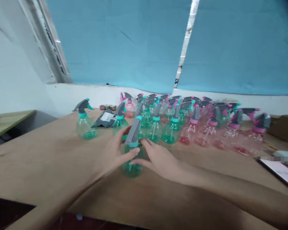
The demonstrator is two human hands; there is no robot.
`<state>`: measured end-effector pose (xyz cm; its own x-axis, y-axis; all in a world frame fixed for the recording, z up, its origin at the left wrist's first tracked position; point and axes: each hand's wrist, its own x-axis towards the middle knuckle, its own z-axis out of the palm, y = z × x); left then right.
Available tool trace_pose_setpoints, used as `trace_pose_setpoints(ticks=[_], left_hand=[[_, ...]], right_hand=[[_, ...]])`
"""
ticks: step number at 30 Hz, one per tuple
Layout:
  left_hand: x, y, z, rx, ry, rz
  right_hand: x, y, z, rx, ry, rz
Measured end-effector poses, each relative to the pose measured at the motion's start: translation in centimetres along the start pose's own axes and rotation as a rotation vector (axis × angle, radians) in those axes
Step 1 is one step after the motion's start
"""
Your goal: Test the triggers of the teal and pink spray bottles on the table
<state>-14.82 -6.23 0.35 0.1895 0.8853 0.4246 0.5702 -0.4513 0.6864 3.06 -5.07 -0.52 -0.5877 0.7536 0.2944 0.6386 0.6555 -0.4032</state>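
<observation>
A green spray bottle (132, 169) with a grey trigger head and teal collar stands upright on the wooden table, close in front of me. My left hand (116, 151) wraps its left side, thumb across the front just below the collar. From the right, my right hand (159, 158) grips the body, its thumb lower on the front and its fingers behind. Just beyond stand more green spray bottles (156, 131). One further green spray bottle (86, 126) is apart at the left. Some fingertips are hidden behind the held bottle.
Pink spray bottles (207, 135) crowd the right and back of the table (50, 163). A dark plastic packet with a white label (107, 118) lies at the back left. At the right edge are a tablet-like device (280, 171) and a brown box (284, 127).
</observation>
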Motion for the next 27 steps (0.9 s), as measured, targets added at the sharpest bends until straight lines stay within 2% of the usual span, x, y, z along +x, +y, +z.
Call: trace_pose_setpoints(ticks=[3, 7, 10, 13, 17, 21, 24, 27], left_hand=[[2.3, 2.3, 2.8, -0.068, -0.041, 0.004], [4.7, 4.7, 6.8, -0.117, -0.065, 0.085], [5.9, 5.6, 9.5, -0.188, -0.082, 0.088], [6.6, 6.0, 11.4, -0.286, -0.103, 0.063], [7.1, 5.9, 12.2, -0.294, -0.11, 0.024], [7.3, 5.6, 12.0, -0.252, -0.102, 0.009], [7.7, 5.2, 11.9, -0.233, -0.122, 0.007], [8.3, 4.8, 11.8, -0.219, -0.119, 0.005]], right_hand=[[-2.3, 1.7, -1.5, 0.029, 0.012, 0.007], [-4.8, 4.0, -3.3, 0.019, 0.026, 0.072], [-6.2, 5.8, -4.3, 0.008, 0.074, 0.094], [-7.4, 7.5, -4.8, 0.021, 0.077, 0.077], [-9.2, 10.6, -4.4, 0.107, 0.021, 0.082], [-10.4, 14.6, -2.9, 0.105, 0.038, 0.103], [-10.2, 16.6, -1.5, 0.099, 0.047, 0.038], [-9.0, 17.2, -0.5, 0.087, 0.057, -0.023]])
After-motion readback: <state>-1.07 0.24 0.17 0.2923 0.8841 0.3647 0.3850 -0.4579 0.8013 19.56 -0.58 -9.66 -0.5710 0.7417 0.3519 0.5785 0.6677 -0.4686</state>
